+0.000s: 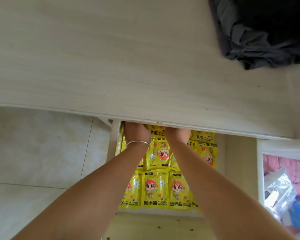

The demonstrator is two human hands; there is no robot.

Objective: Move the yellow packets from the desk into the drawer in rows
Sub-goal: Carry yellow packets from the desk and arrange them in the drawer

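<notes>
head view: both hands, left hand [137,134] and right hand [177,135], reach under the desk [111,66] edge into the drawer [115,135]; fingers hidden, grip unclear; blind shoving could ruck the yellow packets [154,189] rows

A pale wood-grain bench [111,58] fills the far half of the view, a dark grey cloth [260,35] heaped at its far right corner. Glossy cream floor tiles [38,153] lie left; a clear plastic storage bin [284,179] sits right.
</notes>
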